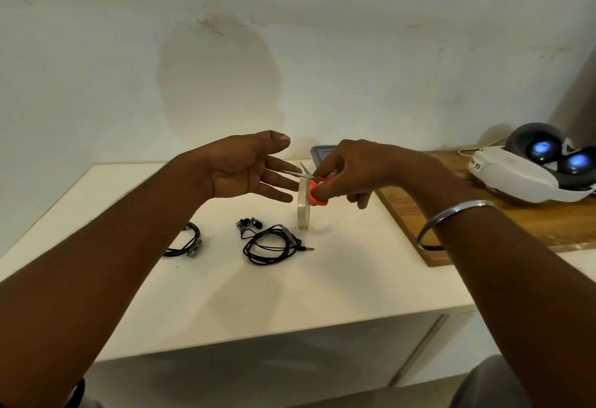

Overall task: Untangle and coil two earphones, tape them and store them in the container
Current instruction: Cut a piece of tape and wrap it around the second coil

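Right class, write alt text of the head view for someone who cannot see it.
The right hand holds orange scissors, blades open, towards the open left hand, above an upright tape roll. Two coiled earphones lie on the table; a headset sits to the right.

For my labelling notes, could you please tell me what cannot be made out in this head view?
Head view:
- container, mostly hidden behind the right hand.
- Left-side earphone, partly covered by the left forearm.
- Any tape strip at the scissors, too clear to tell.
- Headset, cut by the right edge.
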